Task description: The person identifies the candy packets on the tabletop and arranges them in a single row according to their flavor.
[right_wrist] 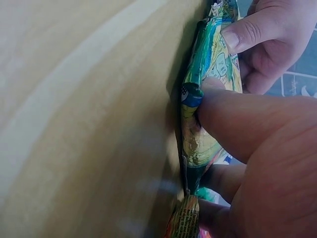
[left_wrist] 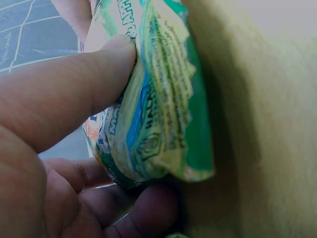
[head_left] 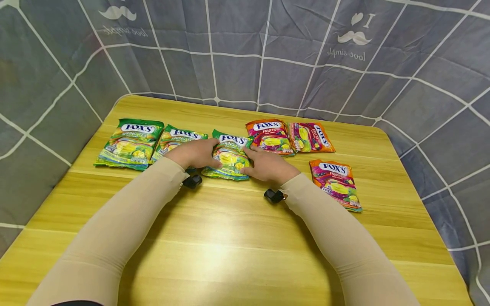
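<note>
A green Fox's candy bag [head_left: 231, 155] lies face up on the wooden table, between my two hands. My left hand [head_left: 196, 154] grips its left side; in the left wrist view the thumb [left_wrist: 111, 69] presses on the bag's face and the fingers curl by its edge. On the opposite side my right hand [head_left: 269, 166] holds the bag, thumb on top and fingers at the edge, as the right wrist view shows. Two more green candy bags, one large [head_left: 132, 145] and one partly hidden behind my left hand [head_left: 172, 140], lie to the left.
To the right lie an orange-and-purple candy bag [head_left: 269, 138], another turned sideways [head_left: 311, 137] touching it, and a third [head_left: 337, 185] nearer the front beside my right forearm. A grey checked cloth [head_left: 241, 76] hangs around the back and sides of the table [head_left: 214, 255].
</note>
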`<state>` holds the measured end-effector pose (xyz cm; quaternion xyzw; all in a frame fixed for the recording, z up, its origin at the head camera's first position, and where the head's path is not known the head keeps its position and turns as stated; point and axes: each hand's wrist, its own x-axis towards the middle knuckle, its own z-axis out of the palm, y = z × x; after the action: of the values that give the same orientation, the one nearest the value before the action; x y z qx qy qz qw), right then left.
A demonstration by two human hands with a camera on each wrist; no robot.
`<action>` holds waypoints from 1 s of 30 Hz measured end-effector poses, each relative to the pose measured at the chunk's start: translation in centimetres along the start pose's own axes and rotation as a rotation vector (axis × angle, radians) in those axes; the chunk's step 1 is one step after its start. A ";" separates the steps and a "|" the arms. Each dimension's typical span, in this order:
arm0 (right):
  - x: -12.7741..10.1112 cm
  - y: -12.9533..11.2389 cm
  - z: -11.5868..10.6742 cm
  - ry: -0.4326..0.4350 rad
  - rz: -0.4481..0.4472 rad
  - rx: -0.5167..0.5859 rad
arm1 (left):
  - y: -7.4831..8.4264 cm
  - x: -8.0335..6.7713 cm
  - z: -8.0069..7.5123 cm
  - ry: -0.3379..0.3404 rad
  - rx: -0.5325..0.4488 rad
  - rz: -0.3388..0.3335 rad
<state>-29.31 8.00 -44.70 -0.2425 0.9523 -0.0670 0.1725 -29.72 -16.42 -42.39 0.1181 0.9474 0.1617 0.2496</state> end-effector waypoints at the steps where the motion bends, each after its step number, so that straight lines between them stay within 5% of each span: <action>1: 0.0 0.0 0.0 0.001 0.000 -0.003 | 0.0 0.0 0.0 0.000 -0.001 0.000; 30: 0.2 0.0 0.2 0.000 0.013 0.001 | -0.1 -0.1 0.1 0.018 0.009 0.011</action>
<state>-29.33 7.87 -44.97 -0.2363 0.9539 -0.0663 0.1728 -29.62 -16.53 -42.48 0.1229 0.9497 0.1599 0.2396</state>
